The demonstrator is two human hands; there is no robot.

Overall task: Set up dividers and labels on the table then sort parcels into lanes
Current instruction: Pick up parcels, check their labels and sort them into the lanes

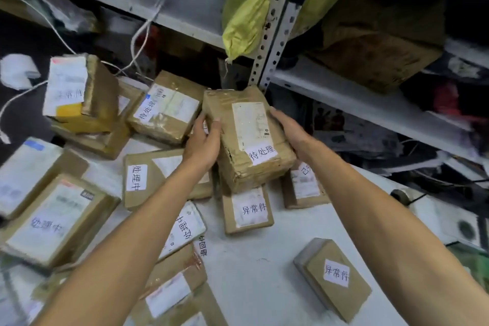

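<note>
Both hands' fingers (215,124) clasp opposite sides of taped parcel (248,137).

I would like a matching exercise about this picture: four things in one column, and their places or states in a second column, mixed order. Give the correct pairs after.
Column 1
1. parcel labelled 待处理
2. parcel labelled 异常件 alone
3. yellow-green bag
4. parcel labelled 处理中

Column 2
A. hangs over the edge of the metal shelf
B. lies apart from the others, near right on the white table
C. held between the left hand and the right hand
D. in the pile at the left side

Pairs: 1-C, 2-B, 3-A, 4-D
</note>
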